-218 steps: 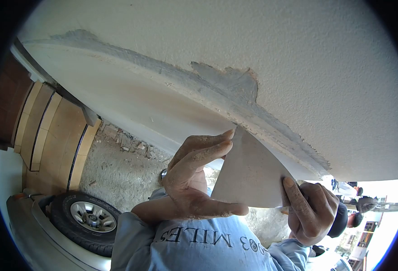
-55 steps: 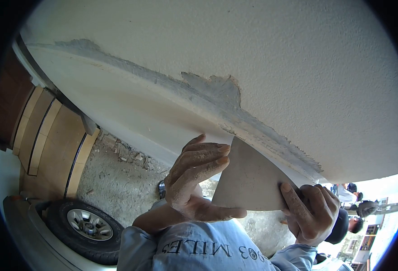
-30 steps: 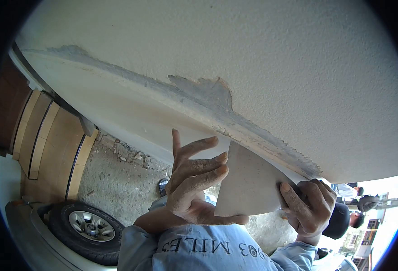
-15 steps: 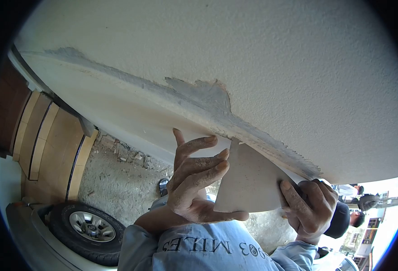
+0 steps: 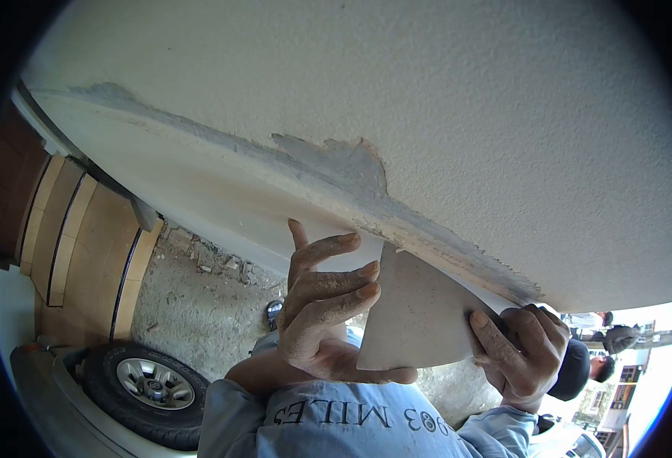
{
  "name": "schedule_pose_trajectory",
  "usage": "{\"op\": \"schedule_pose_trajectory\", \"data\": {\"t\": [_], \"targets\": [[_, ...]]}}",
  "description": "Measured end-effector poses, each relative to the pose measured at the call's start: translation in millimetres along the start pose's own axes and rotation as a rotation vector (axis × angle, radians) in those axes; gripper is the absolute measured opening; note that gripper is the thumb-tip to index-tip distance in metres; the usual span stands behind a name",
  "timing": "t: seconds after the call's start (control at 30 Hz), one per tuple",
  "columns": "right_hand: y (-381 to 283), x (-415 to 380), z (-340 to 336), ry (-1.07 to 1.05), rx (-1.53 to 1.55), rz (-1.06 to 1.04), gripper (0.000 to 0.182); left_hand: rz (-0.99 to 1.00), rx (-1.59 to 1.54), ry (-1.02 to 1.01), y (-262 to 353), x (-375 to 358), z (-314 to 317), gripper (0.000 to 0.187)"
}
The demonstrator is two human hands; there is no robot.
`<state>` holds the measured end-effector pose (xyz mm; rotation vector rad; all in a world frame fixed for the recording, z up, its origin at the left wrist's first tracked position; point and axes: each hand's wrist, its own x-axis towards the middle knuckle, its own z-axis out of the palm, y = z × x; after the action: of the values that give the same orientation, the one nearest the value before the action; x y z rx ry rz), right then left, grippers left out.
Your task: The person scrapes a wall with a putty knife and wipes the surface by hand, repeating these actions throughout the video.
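My right hand (image 5: 525, 349) is closed around the dark handle of a wide putty knife (image 5: 420, 313), whose flat grey blade fans out to the left. The blade's upper corner is just below the plastered lower edge of a white wall (image 5: 504, 137); whether it touches is hard to tell. Left of the blade, my left hand (image 5: 324, 305) is open with its fingers spread and dusty. Its fingertips reach the blade's left edge, and the thumb lies along the lower corner. A rough grey plaster patch (image 5: 343, 164) runs along the wall's edge above.
A car wheel (image 5: 153, 385) stands at the lower left. Tiled steps (image 5: 91, 244) are at the left, beside a rough concrete floor (image 5: 191, 305) with rubble (image 5: 214, 259) along the wall. Another person (image 5: 601, 368) shows in the right background.
The putty knife's blade has dropped slightly away from the wall edge. My left hand has shifted a little left, with its fingers still spread.
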<state>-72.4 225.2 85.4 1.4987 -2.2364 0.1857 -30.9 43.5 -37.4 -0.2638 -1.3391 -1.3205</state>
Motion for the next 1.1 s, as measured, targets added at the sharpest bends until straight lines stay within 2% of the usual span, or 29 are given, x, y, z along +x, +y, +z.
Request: {"op": "schedule_pose_trajectory", "data": {"t": [0.1, 0.2, 0.7, 0.8, 1.0, 1.1], "targets": [[0, 0, -1, -0.009, 0.001, 0.002, 0.038, -0.046, 0.044, -0.104, 8, 9, -6, 0.065], [0, -1, 1, 0.016, 0.007, 0.012, 0.038, -0.03, 0.042, -0.036, 7, 7, 0, 0.065], [-3, 14, -13, -0.106, 0.031, 0.056, 0.038, -0.043, 0.063, 0.016, 12, 12, 4, 0.063], [-5, 15, -11, -0.083, 0.0, 0.068, 0.037, -0.05, 0.058, 0.016, 10, 12, 3, 0.064], [1, 10, -8, -0.032, 0.048, -0.043, 0.038, -0.002, -0.025, 0.003, 9, 8, 0, 0.063], [1, 5, -8, -0.032, 0.028, -0.02, 0.039, -0.009, 0.019, -0.059, 10, 10, -2, 0.063]]}}
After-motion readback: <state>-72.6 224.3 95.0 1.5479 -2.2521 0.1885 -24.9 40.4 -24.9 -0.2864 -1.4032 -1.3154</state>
